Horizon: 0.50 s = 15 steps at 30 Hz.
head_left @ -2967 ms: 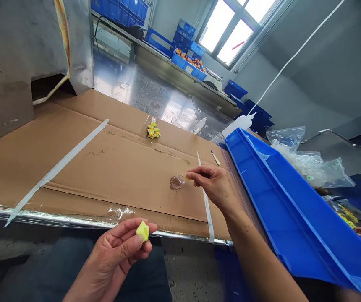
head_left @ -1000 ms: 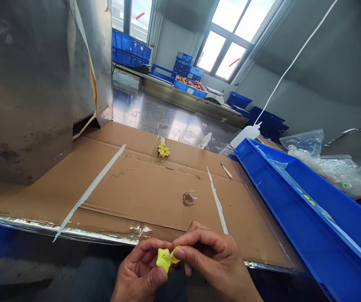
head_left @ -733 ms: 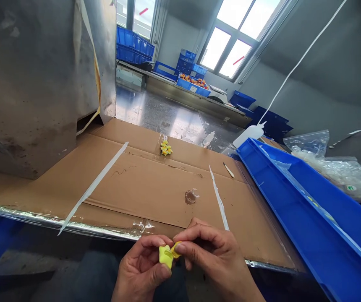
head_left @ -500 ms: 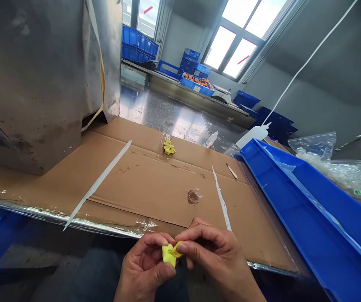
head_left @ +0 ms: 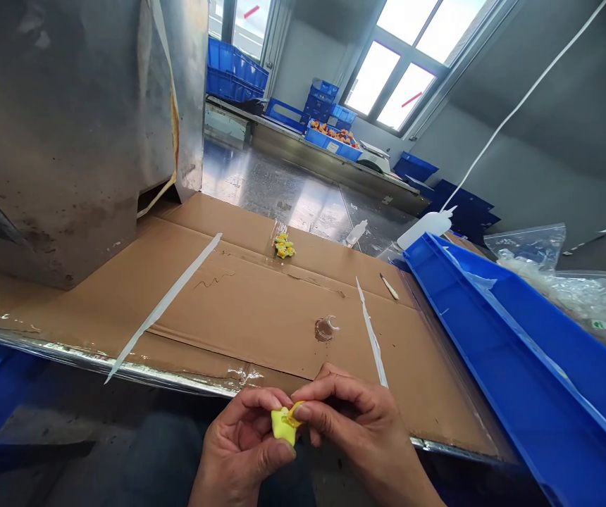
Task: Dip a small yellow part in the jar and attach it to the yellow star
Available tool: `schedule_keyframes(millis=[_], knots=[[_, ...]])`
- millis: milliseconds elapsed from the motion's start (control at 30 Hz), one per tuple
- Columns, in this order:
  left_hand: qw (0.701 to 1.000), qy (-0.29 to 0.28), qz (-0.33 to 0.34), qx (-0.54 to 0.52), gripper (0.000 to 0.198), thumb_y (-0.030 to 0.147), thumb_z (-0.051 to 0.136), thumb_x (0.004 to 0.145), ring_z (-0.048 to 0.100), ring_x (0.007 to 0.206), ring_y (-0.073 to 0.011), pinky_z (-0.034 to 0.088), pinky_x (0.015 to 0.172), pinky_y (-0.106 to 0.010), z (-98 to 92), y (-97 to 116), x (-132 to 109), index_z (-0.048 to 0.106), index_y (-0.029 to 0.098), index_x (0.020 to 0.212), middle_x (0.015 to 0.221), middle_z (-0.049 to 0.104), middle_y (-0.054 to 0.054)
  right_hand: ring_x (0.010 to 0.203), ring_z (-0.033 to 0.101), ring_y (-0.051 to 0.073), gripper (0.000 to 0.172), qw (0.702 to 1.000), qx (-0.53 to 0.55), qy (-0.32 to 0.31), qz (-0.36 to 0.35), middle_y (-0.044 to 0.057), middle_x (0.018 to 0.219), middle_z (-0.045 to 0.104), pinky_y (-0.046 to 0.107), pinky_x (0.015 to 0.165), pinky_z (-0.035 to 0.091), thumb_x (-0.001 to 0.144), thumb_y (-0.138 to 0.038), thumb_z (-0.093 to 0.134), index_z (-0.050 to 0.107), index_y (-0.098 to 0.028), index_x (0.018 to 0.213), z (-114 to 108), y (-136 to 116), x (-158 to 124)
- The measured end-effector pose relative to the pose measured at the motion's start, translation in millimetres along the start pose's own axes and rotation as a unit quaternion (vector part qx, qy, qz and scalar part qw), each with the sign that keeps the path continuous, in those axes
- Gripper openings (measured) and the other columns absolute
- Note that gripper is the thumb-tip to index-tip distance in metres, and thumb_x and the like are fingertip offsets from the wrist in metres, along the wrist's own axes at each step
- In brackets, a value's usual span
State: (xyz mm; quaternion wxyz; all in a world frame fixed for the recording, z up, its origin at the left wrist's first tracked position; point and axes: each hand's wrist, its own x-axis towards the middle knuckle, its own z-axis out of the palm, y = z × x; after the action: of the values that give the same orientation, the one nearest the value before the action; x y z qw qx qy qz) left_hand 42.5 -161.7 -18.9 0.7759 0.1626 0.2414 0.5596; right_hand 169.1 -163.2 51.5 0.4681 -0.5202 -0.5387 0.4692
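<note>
Between thumb and fingers, my left hand [head_left: 247, 447] pinches a small yellow star-shaped piece [head_left: 283, 427] just off the table's front edge. From the other side, my right hand [head_left: 353, 422] grips a small orange-yellow piece [head_left: 295, 414], which touches the star's right side; my fingertips hide part of it. Both hands are closed. Farther back on the cardboard lies a cluster of similar yellow and orange pieces [head_left: 284, 246]. A small clear cup [head_left: 327, 327] rests on the cardboard beyond my right hand.
Brown cardboard [head_left: 261, 310] covers the table. On the right is a long blue bin [head_left: 493, 338], with a white squeeze bottle [head_left: 424, 229] behind it. A thin pointed tool [head_left: 389, 287] lies near the bin. A large metal housing [head_left: 70, 141] stands at the left.
My hands stay almost in place, still holding the two pieces together. The orange-yellow piece has turned slightly against the star. The view has shifted a little.
</note>
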Motion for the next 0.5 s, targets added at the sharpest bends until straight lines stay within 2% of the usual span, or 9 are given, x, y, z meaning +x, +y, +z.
schedule_keyframes(millis=[300,500], knots=[[1.0,-0.016,-0.012,0.013,0.028,0.023,0.088,0.052,0.059,0.07,-0.017,0.047,0.067,-0.03,-6.8,-3.1,0.8,0.071,0.022,0.074,0.078,0.067,-0.002,0.05,0.054,0.011,0.005,0.998,-0.06,-0.013,-0.029,0.001,0.068,0.06,0.02,0.048,0.044,0.081,-0.024,0.073,0.076,-0.019,0.08,-1.7,1.5,-0.8],[0.999,-0.001,0.004,0.038,0.026,0.022,0.088,0.05,0.059,0.069,-0.0163,0.047,0.065,-0.028,-7.0,-1.3,-0.8,0.073,0.022,0.071,0.078,0.066,-0.001,0.055,0.056,0.013,0.008,0.989,-0.139,-0.036,-0.035,0.002,0.068,0.06,0.023,0.053,0.044,0.085,-0.024,0.07,0.076,-0.019,0.082,-3.8,-4.4,-1.6]])
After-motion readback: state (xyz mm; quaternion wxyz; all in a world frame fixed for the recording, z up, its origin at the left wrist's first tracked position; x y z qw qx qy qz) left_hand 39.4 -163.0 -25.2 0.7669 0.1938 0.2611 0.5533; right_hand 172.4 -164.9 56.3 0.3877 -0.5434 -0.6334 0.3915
